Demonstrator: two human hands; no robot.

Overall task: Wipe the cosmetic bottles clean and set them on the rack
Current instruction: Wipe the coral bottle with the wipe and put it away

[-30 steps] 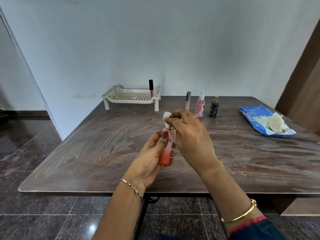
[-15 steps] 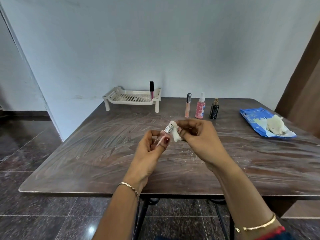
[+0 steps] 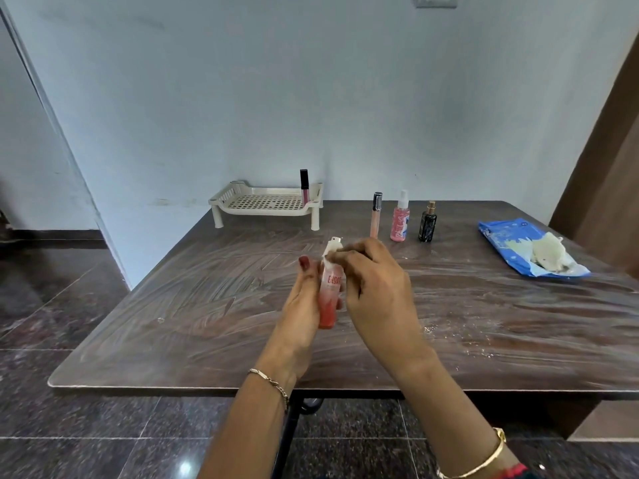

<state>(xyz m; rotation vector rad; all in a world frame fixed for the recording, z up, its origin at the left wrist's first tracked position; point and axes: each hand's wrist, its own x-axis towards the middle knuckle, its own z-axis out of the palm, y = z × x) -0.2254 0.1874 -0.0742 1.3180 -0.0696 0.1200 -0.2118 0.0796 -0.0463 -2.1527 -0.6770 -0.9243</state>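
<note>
Rack (image 3: 266, 202) is placed at the table's (image 3: 173, 305) far edge, left; 1 black-capped gloss tube (image 3: 304, 186) is stood upright in its right corner. By the left hand (image 3: 301, 305) an orange-pink spray bottle (image 3: 330, 299) is gripped upright above the table's middle; a white wipe (image 3: 330, 248) is pinched against its nozzle by the right hand (image 3: 377, 292). Step judged: wiping of bottle 2, top end. Right of the rack 3 are stood, judged not yet wiped: peach tube (image 3: 376, 216), pink sprayer (image 3: 400, 219), dark bottle (image 3: 427, 224); wipe pack (image 3: 518, 250) is laid far right. Next: body to be wiped, then bottle set upright on the rack beside the gloss tube.
</note>
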